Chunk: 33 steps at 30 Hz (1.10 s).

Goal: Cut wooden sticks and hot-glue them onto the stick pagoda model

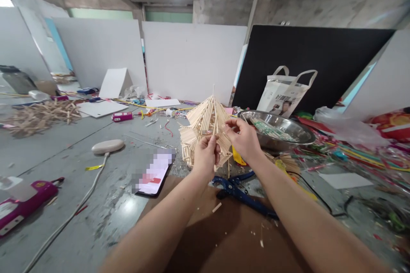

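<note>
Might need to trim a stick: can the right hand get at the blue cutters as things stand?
Probably yes, once it lets go. The blue cutters lie uncovered just below the right hand, with nothing between them. But that hand is busy pinching the stick model.

We are holding the stick model [206, 130] above the work surface [73, 153], with our left hand [206, 155] gripping its near underside and our right hand [243, 138] pinching its right flank. Just in front of the model, below our wrists, the cutters [237, 190] are lying on a cardboard sheet [224, 230]. Left of the model and nearer to us, a phone [153, 175] is lying flat. Farther left of the model, a round pad [108, 146] is resting with its cable trailing toward us. Well to the model's left and slightly behind it, a heap of sticks [41, 117] is lying. Just right of the model a bowl [278, 130] is sitting, and a paper bag [285, 94] is standing behind that. Behind the model, boards [192, 59] are standing upright.
</note>
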### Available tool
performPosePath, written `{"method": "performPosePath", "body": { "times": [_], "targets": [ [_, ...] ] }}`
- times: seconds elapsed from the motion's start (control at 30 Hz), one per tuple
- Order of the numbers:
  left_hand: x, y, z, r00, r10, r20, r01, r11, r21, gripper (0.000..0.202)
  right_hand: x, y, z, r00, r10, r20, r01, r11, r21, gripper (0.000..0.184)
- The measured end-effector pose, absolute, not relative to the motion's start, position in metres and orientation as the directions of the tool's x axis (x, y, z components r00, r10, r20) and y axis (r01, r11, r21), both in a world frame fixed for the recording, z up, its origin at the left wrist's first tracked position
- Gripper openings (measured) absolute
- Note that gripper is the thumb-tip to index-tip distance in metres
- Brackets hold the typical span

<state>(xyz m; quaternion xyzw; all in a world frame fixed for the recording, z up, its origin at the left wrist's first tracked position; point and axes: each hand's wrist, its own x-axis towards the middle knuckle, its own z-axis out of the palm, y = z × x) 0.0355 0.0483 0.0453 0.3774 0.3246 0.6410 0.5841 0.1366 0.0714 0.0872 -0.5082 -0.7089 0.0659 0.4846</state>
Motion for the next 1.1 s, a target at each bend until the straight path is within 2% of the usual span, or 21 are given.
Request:
{"method": "performPosePath", "body": {
  "times": [0.23,0.43,0.63,1.0,1.1],
  "targets": [
    [0.038,0.059,0.046,-0.07,0.995,0.07,-0.53,-0.097,0.843,0.025,0.128,0.098,0.091,-0.075,0.652,0.754,0.689,0.581,-0.434,0.027],
    [0.032,0.069,0.043,-0.045,0.993,0.113,-0.526,-0.12,0.842,0.029,0.12,0.108,0.088,-0.091,0.638,0.764,0.663,0.612,-0.432,0.032],
    [0.031,0.073,0.043,-0.047,0.995,0.084,-0.524,-0.096,0.846,0.035,0.119,0.115,0.085,-0.102,0.604,0.79,0.681,0.622,-0.387,0.033],
    [0.028,0.074,0.047,-0.017,0.996,0.085,-0.601,-0.078,0.796,0.029,0.116,0.119,0.087,-0.079,0.596,0.799,0.687,0.613,-0.389,0.034],
    [0.026,0.075,0.044,-0.015,0.992,0.126,-0.601,-0.11,0.792,0.025,0.116,0.119,0.087,-0.086,0.589,0.804,0.694,0.614,-0.376,0.034]
  ]
}}
